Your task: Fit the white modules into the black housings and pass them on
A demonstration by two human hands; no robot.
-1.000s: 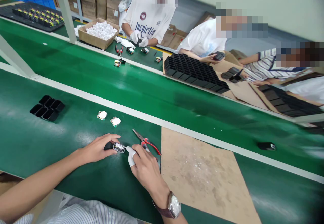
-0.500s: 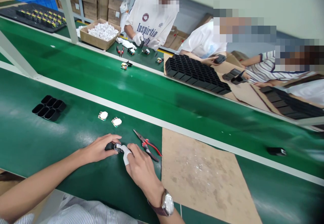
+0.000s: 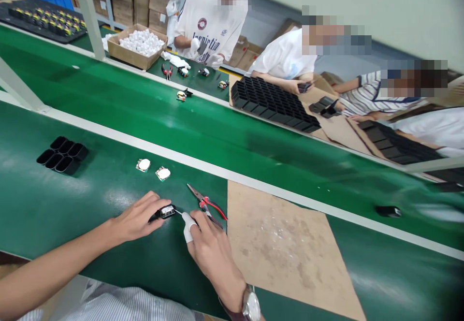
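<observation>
The left hand (image 3: pixel 141 217) is grasping a black casing (image 3: pixel 162 213), the fingers on the far side and the thumb on the near side. The casing is held low over the green desk (image 3: pixel 21 200), in front of the person, with its open end turned to the right. Inside this opening a white part (image 3: pixel 167 210) is visible, with some metal pieces beside it.

The right hand (image 3: pixel 208 239) is closed around a thin tool (image 3: pixel 178 211), and 1 of its fingers wears a white cover (image 3: pixel 187 226). The tip of the tool is at the rim of the casing; whether it touches, I cannot tell.

The step in hand appears to be the adjusting of the inner part within the casing. In my judgement, the next move calls for a steady left hold and a small, gentle push with the tool, so that no component becomes bent.

Pliers (image 3: pixel 203 201) lie just beyond the right hand. Farther away are 2 circuit boards (image 3: pixel 144 165) (image 3: pixel 163 173) with white tops, and to the left stand 6 open casings (image 3: pixel 62 154) in a group.
</observation>
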